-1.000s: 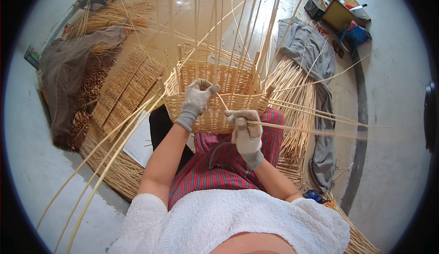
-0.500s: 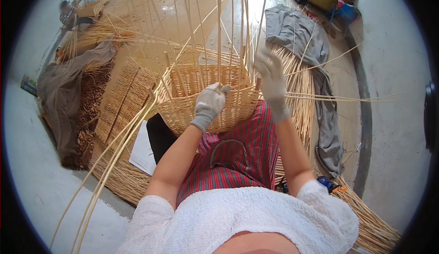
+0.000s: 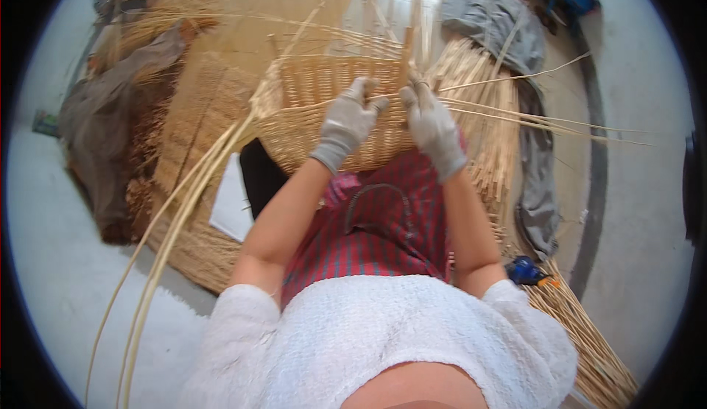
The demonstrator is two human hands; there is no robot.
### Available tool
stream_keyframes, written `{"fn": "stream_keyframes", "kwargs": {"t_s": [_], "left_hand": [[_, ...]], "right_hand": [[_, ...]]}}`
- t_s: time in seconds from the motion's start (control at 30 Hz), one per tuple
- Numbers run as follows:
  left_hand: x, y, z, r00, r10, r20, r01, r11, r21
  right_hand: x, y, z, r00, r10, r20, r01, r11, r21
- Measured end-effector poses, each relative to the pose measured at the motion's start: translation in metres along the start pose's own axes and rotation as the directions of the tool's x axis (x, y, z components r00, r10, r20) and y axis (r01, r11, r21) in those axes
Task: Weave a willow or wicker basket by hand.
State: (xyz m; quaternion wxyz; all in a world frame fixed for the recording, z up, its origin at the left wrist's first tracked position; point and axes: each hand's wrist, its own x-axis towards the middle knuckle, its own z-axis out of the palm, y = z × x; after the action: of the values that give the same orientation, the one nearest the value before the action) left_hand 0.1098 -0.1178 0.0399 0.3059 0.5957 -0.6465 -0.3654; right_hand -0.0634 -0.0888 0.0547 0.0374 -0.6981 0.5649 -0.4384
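A half-woven wicker basket (image 3: 291, 133) rests on my lap, over a red striped apron (image 3: 383, 210). Upright stakes rise from it, blurred toward the top of the view. My left hand (image 3: 345, 125), in a pale glove, is closed over the near rim, thumb toward the right. At the right near corner, beside a thick wooden post (image 3: 406, 55), my gloved right hand (image 3: 436, 125) closes on the rim and stakes; blur hides exactly what its fingertips pinch. Long weaving rods (image 3: 188, 181) trail from the left corner past my left arm, and thinner rods (image 3: 541, 122) stick out to the right.
On the right lies a bundle of peeled rods (image 3: 490, 144), partly under grey cloth (image 3: 493, 22). Woven mats (image 3: 202, 114) and a brown cloth (image 3: 103, 129) over dark rods are at left. A blue-and-orange tool (image 3: 526, 270) sits by my right elbow. Another person (image 3: 103, 0) is far left.
My right hand has dropped from a blurred, raised position to the basket's right corner. The left hand has slid right along the rim. The whole view has shifted, with the basket higher in it.
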Motion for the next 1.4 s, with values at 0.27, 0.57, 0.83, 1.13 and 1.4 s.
{"fn": "stream_keyframes", "kwargs": {"t_s": [0.27,0.57,0.83,1.13,1.4], "left_hand": [[-0.094,-0.098,-0.098,0.681,0.115,-0.723,-0.078,0.993,0.085],[-0.073,-0.12,-0.099,0.915,0.146,-0.376,-0.245,0.942,-0.23],[-0.071,-0.1,-0.14,0.943,0.155,-0.295,-0.04,0.931,0.362],[-0.071,-0.109,-0.142,0.91,0.213,-0.357,0.03,0.823,0.567],[-0.064,-0.126,-0.146,0.962,0.089,-0.259,0.068,0.838,0.542]], "right_hand": [[0.015,-0.035,0.013,0.969,0.243,-0.041,-0.244,0.969,-0.027],[0.112,-0.126,0.186,0.702,0.413,0.581,-0.712,0.412,0.568],[0.094,-0.149,0.187,0.91,0.388,0.145,-0.378,0.634,0.674],[0.15,-0.188,0.117,0.785,-0.086,0.614,-0.535,0.406,0.741],[0.134,-0.226,0.097,0.795,-0.149,-0.588,0.493,0.724,0.482]]}}
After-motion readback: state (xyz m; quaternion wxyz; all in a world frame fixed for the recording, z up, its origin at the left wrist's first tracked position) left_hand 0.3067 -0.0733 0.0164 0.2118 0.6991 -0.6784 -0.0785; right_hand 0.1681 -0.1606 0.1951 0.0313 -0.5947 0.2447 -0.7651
